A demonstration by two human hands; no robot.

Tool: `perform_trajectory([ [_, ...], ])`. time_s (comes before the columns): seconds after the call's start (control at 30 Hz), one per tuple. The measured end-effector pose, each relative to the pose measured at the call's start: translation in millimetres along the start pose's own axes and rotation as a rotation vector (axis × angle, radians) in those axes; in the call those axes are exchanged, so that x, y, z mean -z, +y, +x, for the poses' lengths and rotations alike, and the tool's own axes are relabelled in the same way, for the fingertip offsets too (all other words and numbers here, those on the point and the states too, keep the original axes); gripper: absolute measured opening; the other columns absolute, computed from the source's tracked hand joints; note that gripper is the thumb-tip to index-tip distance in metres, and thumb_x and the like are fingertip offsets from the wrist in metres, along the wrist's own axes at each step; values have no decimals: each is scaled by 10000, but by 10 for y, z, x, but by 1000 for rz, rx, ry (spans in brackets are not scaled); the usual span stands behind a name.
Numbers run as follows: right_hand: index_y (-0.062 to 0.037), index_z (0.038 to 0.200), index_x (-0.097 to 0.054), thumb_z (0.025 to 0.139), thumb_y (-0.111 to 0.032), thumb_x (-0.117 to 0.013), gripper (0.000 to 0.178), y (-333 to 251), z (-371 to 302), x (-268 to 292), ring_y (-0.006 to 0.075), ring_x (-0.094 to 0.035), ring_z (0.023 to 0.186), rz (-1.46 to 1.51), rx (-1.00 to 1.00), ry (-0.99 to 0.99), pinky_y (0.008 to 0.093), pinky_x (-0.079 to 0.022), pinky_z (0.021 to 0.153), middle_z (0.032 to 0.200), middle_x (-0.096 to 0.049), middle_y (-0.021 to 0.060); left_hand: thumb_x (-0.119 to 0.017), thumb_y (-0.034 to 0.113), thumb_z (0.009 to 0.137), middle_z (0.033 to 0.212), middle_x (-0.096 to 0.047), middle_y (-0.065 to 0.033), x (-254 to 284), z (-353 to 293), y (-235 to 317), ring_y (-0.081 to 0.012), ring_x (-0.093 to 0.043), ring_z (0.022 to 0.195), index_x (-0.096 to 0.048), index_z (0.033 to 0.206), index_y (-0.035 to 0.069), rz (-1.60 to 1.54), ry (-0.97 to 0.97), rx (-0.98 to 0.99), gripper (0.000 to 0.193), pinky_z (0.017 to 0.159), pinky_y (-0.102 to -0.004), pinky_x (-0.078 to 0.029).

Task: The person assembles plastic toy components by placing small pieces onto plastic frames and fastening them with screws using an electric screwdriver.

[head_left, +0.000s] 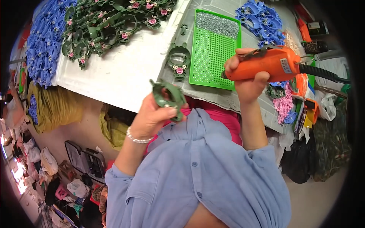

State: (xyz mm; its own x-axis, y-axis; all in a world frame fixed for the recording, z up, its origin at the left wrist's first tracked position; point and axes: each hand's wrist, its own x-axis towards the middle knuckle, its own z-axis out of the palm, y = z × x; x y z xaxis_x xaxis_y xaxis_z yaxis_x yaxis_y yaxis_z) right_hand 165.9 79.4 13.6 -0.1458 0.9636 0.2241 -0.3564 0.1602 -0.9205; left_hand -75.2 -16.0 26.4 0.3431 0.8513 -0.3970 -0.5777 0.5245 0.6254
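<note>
My left hand (149, 119) is closed around a dark green plastic part (169, 95) with a curved, hollow body, held just off the table's front edge. In my right hand (249, 85) is an orange electric screwdriver (266, 64), its tip pointing left and a black cord leaving its back end. Beneath the screwdriver's tip lies a bright green perforated tray (209, 57), with a heap of small silvery screws (218, 24) at its far end. Left of the tray rests a green ring-shaped part (178, 60) bearing a pink piece, and beyond it a small dark green piece (184, 29).
Many green parts with pink pieces (102, 30) are piled on the white tabletop (114, 76) at the far left. Blue parts heap up at the left edge (43, 45) and the far right (260, 21). Pink pieces (283, 103) lie right. A yellow sack (57, 108) stands below left.
</note>
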Motion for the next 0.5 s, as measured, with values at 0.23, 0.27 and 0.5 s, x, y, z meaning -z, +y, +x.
perform_trajectory([
  [0.23,19,1107,-470,690,-780,-510,903,179,-36,16,187,-499,661,-21,23,36,311,-416,611,777,-536,74,-624,23,820,1089,-600,-136,-186,188,-235,-209,-654,768,-449,1180,70,-32,44,131,404,594,-289,-541],
  [0.27,18,1107,-471,690,-781,-509,902,201,-32,9,187,-498,659,-19,34,39,310,-416,608,778,-535,73,-631,36,824,1096,-596,-145,-133,216,-256,-214,-656,769,-439,1189,76,-29,12,135,415,590,-282,-547],
  [0.5,9,1106,-476,687,-785,-506,898,286,-16,-23,186,-491,654,-8,51,53,310,-413,602,778,-531,69,-624,-4,814,1095,-594,-149,-129,235,-281,-227,-663,778,-422,1201,74,-41,38,145,444,565,-259,-560],
])
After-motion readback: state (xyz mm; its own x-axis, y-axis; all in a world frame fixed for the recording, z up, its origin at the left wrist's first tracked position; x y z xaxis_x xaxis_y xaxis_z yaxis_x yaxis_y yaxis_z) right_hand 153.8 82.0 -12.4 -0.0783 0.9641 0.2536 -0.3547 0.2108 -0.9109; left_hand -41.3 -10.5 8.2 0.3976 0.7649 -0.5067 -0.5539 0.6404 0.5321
